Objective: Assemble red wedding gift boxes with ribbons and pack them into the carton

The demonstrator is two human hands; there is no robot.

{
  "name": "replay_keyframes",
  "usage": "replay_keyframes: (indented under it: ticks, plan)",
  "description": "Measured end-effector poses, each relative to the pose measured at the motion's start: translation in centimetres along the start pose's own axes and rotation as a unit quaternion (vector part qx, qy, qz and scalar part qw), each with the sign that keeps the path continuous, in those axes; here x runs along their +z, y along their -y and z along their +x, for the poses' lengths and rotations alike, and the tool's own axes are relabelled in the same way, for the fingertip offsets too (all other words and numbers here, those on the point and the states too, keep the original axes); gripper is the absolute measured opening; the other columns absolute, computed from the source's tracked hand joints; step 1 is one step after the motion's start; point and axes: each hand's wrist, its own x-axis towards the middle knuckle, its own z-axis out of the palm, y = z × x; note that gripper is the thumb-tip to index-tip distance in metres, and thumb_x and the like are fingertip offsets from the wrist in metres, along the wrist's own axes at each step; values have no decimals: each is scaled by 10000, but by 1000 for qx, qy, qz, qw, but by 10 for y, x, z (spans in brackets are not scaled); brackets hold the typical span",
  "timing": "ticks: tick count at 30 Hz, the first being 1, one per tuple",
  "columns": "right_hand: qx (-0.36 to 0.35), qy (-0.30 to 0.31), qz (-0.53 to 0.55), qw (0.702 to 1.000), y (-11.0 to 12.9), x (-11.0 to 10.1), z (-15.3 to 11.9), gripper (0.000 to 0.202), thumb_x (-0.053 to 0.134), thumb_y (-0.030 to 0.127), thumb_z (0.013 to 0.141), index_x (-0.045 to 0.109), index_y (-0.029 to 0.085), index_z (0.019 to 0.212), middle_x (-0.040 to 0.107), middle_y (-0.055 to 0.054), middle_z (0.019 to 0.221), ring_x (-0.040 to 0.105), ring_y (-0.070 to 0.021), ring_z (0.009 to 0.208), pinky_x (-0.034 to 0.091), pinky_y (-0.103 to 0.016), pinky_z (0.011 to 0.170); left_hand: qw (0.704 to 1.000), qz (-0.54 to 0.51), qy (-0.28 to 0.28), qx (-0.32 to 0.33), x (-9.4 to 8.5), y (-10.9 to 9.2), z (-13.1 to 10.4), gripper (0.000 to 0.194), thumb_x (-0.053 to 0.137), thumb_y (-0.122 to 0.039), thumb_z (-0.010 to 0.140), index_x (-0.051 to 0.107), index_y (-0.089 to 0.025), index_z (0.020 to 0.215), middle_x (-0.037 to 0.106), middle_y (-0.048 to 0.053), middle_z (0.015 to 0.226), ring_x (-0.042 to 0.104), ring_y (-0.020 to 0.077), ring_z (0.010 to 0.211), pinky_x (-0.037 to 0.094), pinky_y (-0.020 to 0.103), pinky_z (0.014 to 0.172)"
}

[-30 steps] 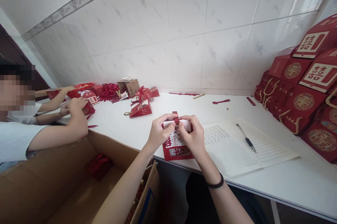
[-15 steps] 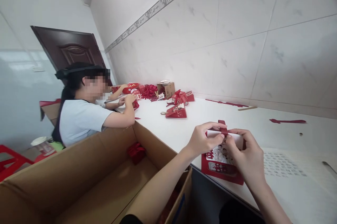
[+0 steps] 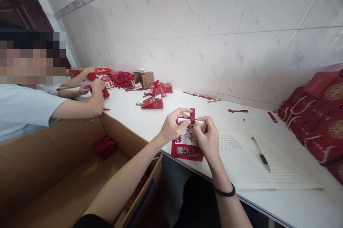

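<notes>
A red printed gift packet [image 3: 187, 150], with white figures on its front and a small window low down, lies at the table's near edge. A dark red ribbon [image 3: 192, 114] stands up from its top. My left hand [image 3: 175, 125] is closed at the packet's top left, its index finger behind the ribbon and its thumb in front. My right hand [image 3: 208, 136] is closed at the top right, thumb and fingertips pinching close to the ribbon's base. The fingertips of both hands nearly meet there. The ribbon's lower end is hidden behind them.
An open cardboard box [image 3: 53, 174] with a red gift box [image 3: 105, 147] inside stands at left. A notebook [image 3: 289, 171] carries a pen [image 3: 261, 155]. Red gift bags [image 3: 316, 114] line the right. Beyond sit finished-looking red boxes [image 3: 152, 101]; a co-worker's arm [image 3: 77, 105] rests at left.
The view has turned to the right, bringing the pen and red bags into sight. Both hands stay at the packet's top with the ribbon between them; their grip looks much the same.
</notes>
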Motion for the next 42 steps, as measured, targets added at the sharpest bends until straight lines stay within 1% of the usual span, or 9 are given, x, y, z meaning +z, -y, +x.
replay_keyframes:
  ticks: [3, 8, 12, 17, 19, 24, 27, 32, 42]
  plan:
    - [4, 5, 8, 1000, 0, -1, 0, 101, 484, 283, 802, 502, 204, 742, 534, 5, 700, 495, -160, 627, 394, -287, 583, 1000, -24, -7, -15, 1, 0, -2, 352, 582, -174, 733, 499, -154, 1075, 641, 17, 753, 631, 146, 737, 488, 236, 664]
    - [-6, 0, 12, 1000, -1, 0, -1, 112, 490, 299, 813, 507, 203, 758, 523, 10, 687, 483, -155, 615, 388, -282, 574, 998, -39, -26, -29, 4, 1, -6, 391, 577, -178, 737, 432, -167, 1100, 609, -8, 683, 623, 147, 717, 469, 242, 659]
    - [-7, -2, 10, 1000, -2, 2, -1, 115, 500, 298, 813, 501, 204, 746, 526, 11, 689, 480, -149, 605, 389, -278, 570, 998, -41, -34, -25, 6, 3, -7, 392, 580, -179, 733, 403, -188, 1084, 595, -21, 669, 625, 148, 709, 461, 242, 642]
    - [-20, -5, 8, 1000, -4, 3, 0, 97, 491, 284, 812, 498, 207, 754, 530, 8, 704, 481, -149, 609, 393, -278, 568, 996, -26, -82, -7, 9, 8, -7, 200, 602, -214, 710, 457, -189, 845, 568, -3, 720, 617, 149, 736, 457, 233, 629]
    - [-29, -5, 4, 1000, -5, 3, 0, 95, 483, 283, 817, 503, 206, 764, 535, 4, 718, 481, -149, 611, 393, -280, 569, 995, -17, -94, 3, 9, 10, -7, 169, 610, -228, 708, 465, -184, 785, 563, 0, 728, 606, 145, 735, 459, 235, 645]
    - [-35, -7, 6, 999, -7, 3, 0, 89, 472, 270, 819, 511, 203, 775, 543, 1, 735, 483, -148, 614, 397, -283, 581, 993, 24, -110, 37, 9, 10, -8, 96, 602, -212, 720, 514, -175, 723, 578, -1, 706, 578, 131, 701, 459, 240, 682]
    - [-26, -8, 13, 1000, -7, 4, -1, 82, 480, 268, 813, 515, 202, 778, 548, 1, 740, 489, -149, 621, 402, -285, 590, 992, 44, -104, 53, 8, 8, -8, 47, 580, -192, 733, 561, -174, 694, 613, 3, 691, 583, 135, 685, 466, 248, 681]
    - [-26, -5, 19, 999, -6, 3, -2, 80, 456, 247, 811, 524, 206, 806, 558, -1, 754, 507, -157, 648, 411, -291, 606, 992, 62, -98, 44, 8, 6, -9, 69, 545, -168, 716, 608, -176, 689, 654, 5, 698, 602, 146, 680, 478, 258, 675]
    - [-39, -14, 29, 999, -6, 3, -1, 58, 493, 252, 811, 523, 206, 793, 569, -6, 777, 535, -165, 707, 426, -294, 657, 992, 59, -105, 35, 8, 10, -8, 62, 542, -145, 700, 597, -172, 694, 643, -5, 694, 599, 132, 684, 480, 241, 680]
